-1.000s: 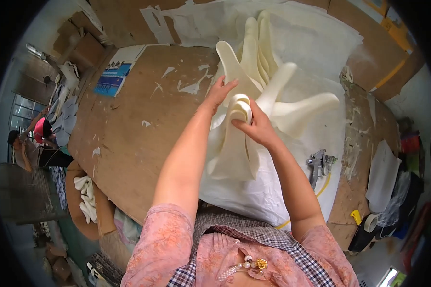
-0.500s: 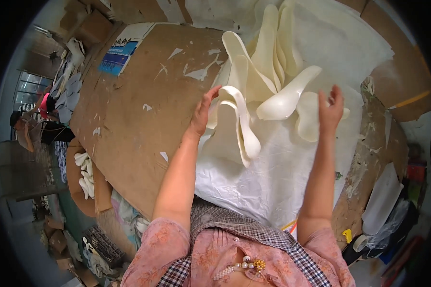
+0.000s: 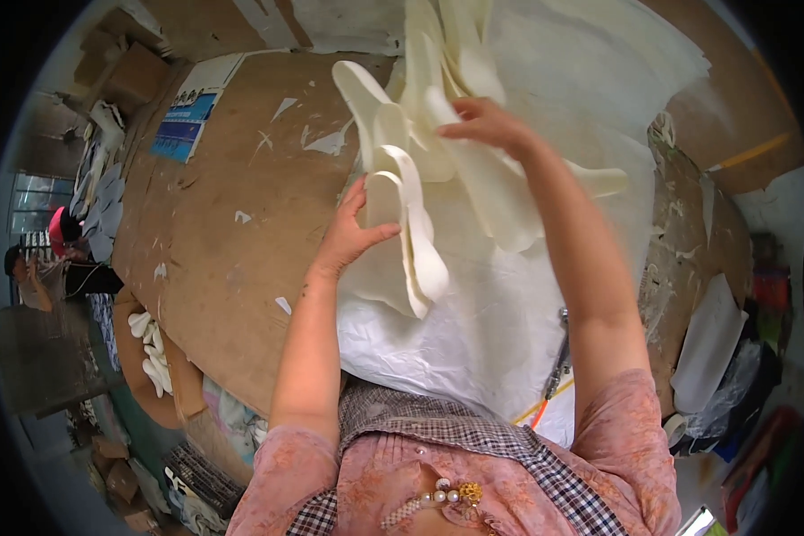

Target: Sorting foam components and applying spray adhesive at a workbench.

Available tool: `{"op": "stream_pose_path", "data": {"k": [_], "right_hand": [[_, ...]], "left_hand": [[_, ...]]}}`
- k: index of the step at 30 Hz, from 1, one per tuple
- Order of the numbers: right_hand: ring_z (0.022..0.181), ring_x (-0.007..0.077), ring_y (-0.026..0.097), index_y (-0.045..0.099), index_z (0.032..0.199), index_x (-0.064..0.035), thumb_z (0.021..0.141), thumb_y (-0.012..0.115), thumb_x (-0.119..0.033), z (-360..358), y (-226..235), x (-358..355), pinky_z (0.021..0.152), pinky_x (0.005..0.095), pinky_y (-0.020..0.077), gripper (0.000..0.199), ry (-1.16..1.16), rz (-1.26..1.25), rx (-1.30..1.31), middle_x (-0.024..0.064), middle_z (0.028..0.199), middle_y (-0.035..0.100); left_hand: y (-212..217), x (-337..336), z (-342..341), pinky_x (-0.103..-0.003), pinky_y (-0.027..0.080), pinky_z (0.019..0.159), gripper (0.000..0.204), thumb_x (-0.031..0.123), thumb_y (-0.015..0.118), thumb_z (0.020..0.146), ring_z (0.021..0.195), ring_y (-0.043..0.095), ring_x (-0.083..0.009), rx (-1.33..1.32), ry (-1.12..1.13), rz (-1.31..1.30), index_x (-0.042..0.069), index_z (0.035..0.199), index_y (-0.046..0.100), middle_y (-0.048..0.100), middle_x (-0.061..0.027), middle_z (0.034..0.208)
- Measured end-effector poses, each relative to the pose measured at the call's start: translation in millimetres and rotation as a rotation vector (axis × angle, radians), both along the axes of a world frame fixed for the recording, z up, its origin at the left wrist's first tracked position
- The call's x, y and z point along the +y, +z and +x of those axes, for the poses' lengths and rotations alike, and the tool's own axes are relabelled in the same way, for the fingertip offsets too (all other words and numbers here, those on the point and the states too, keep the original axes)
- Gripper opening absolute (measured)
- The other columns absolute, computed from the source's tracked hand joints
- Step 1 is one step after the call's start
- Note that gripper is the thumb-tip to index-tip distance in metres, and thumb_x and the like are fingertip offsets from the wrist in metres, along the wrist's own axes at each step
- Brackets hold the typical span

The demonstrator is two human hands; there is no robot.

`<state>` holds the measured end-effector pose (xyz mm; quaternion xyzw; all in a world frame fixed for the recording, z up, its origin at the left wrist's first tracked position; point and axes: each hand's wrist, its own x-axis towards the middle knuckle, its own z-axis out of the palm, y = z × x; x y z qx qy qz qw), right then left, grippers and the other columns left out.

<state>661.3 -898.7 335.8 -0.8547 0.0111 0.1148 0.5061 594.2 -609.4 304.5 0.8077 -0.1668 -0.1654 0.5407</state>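
Note:
A cluster of cream-white, insole-shaped pieces stands and lies on a pale sheet (image 3: 473,335) over the table. My left hand (image 3: 344,237) is beside the nearest curved pair of insoles (image 3: 429,259), thumb and fingers apart, its thumb close to their edge; whether it touches them is unclear. Above the middle of the cluster, my right hand (image 3: 487,125) reaches in from the right with its fingers stretched toward a long insole (image 3: 491,192). Behind it, several upright insoles (image 3: 469,54) lean together, and another insole (image 3: 603,181) pokes out right of my forearm.
Brown cardboard (image 3: 232,170) with pale scraps covers the table's left. An air gun (image 3: 558,357) with an orange hose lies by my right arm. A carton (image 3: 183,380) of white pieces stands lower left. Another person (image 3: 31,277) is at far left.
My right hand has swung left and away from me, over the insoles. My left hand has drawn its thumb nearer the close pair. The air gun has come into view.

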Motion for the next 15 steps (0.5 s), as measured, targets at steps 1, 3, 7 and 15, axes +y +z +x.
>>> {"op": "stream_pose_path", "data": {"k": [1,3,7,15], "right_hand": [[0.088,0.0157,0.055,0.061,0.108,-0.0013,0.072,0.072,-0.03,-3,-4,12,0.075,0.0278,0.0436,0.047,-0.009,0.001,0.001,0.0072,0.096,0.062],[0.082,0.0169,0.057,0.061,0.103,-0.0007,0.073,0.068,-0.028,-16,-8,24,0.074,0.0285,0.0455,0.041,-0.1,-0.018,-0.112,0.0075,0.089,0.063],[0.074,0.0159,0.059,0.062,0.092,0.0007,0.074,0.067,-0.028,-70,48,6,0.067,0.0305,0.0475,0.035,-0.447,0.291,-0.315,0.008,0.081,0.064],[0.067,0.0202,0.059,0.061,0.089,0.0049,0.075,0.067,-0.044,-125,5,-106,0.064,0.0326,0.0496,0.051,-1.138,-0.011,-0.064,0.0128,0.078,0.062]], "left_hand": [[0,0,2,-0.035,0.033,0.102,0.071,0.028,0.08,0.062,0.122,0.042,-0.0236,0.103,0.039,-0.065,0.008,0.124,0.052,0.045,-0.0105,0.132],[-1,-6,8,-0.035,0.034,0.1,0.067,0.026,0.079,0.064,0.118,0.045,-0.0221,0.179,0.032,-0.109,0.007,0.122,0.053,0.05,-0.0096,0.126],[2,1,17,-0.034,0.039,0.095,0.054,0.02,0.075,0.069,0.106,0.053,-0.02,0.41,0.088,-0.177,0.004,0.117,0.055,0.061,-0.008,0.11],[-16,-5,64,-0.037,0.031,0.102,0.085,0.029,0.072,0.075,0.127,0.031,-0.0208,0.341,0.268,-0.742,0.007,0.139,0.022,0.024,-0.0113,0.144]]}}
